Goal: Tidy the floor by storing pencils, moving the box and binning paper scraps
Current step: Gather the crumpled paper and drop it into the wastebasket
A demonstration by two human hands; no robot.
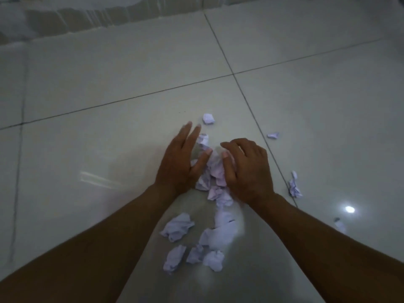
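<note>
We're down low over the tiled floor, both hands around a heap of crumpled paper scraps. Our left hand is spread wide, fingers straight, flanking the heap's left side. Our right hand arches over it, fingers loosely curled, thumb touching paper. More scraps lie nearer us, and strays sit apart: one beyond, two right.

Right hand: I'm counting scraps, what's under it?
Crumpled paper scraps show beside and below the right hand, lying on the floor. Anything beneath the palm is hidden.
</note>
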